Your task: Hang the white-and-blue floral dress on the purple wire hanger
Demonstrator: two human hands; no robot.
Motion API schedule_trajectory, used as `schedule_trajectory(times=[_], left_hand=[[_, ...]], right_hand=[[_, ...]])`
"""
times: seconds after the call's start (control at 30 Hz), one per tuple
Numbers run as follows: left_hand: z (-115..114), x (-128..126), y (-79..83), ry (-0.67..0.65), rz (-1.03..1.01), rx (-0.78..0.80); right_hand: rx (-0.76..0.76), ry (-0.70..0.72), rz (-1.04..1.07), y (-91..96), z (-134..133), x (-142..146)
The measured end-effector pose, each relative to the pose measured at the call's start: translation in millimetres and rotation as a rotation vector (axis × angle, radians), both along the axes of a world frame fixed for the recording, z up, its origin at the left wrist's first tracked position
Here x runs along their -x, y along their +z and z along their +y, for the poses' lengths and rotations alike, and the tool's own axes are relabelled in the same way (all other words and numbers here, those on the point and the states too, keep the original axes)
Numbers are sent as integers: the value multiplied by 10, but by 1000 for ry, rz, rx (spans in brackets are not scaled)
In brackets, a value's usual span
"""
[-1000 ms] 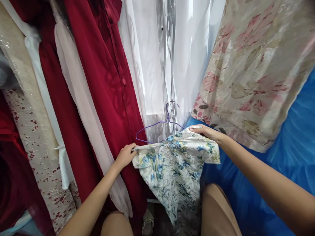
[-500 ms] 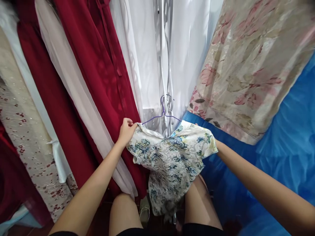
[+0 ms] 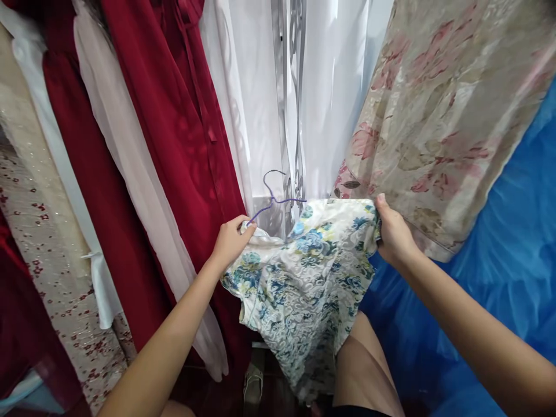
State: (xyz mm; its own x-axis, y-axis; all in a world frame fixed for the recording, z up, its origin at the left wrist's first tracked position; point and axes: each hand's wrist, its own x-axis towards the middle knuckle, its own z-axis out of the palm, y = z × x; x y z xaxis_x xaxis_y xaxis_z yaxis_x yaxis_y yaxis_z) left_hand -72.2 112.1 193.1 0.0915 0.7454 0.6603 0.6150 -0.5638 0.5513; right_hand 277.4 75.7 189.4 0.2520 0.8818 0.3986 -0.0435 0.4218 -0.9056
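Between my hands hangs a floral dress, whitish with blue, green and yellow flowers, its lower part narrowing away below. A thin purple hanger sits in its neckline, tilted, with the hook pointing up and to the right. My left hand pinches the dress at its left shoulder, close to the hanger's arm. At the other shoulder my right hand grips the fabric near the sleeve edge, thumb on top and most fingers hidden behind the cloth.
Dark red gowns and a pale pink drape hang at left. White fabric with ribbons hangs ahead. A beige floral gown and blue tulle are at right. A shoe stands on the dark floor.
My right hand has come out from behind the sleeve and now grips the right shoulder, raised and turned. The dress tilts, and the hanger has leaned left.
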Motion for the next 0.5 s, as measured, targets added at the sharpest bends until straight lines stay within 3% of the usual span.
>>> schedule_trajectory(times=[0.07, 0.13, 0.2, 0.27, 0.3, 0.37, 0.43, 0.5], left_hand=[[61, 79, -35, 88, -55, -30], [93, 140, -81, 113, -193, -44], [63, 141, -127, 90, -393, -54], [-33, 65, -150, 12, -609, -44], [-100, -1, -148, -64, -705, -20], [-257, -183, -115, -294, -824, 86], [-434, -413, -60, -582, -866, 254], [-617, -652, -11, -806, -867, 406]], right_hand=[[-58, 118, -143, 64, -302, 273], [-174, 347, -427, 65, -667, 547], [-334, 711, -696, 37, -960, 739], [-389, 877, -826, -13, -1062, 818], [-396, 856, -850, -50, -1031, 823], [-414, 657, -872, -160, -845, 810], [-471, 437, -922, -318, -604, 818], [-529, 307, -997, -509, -428, 859]])
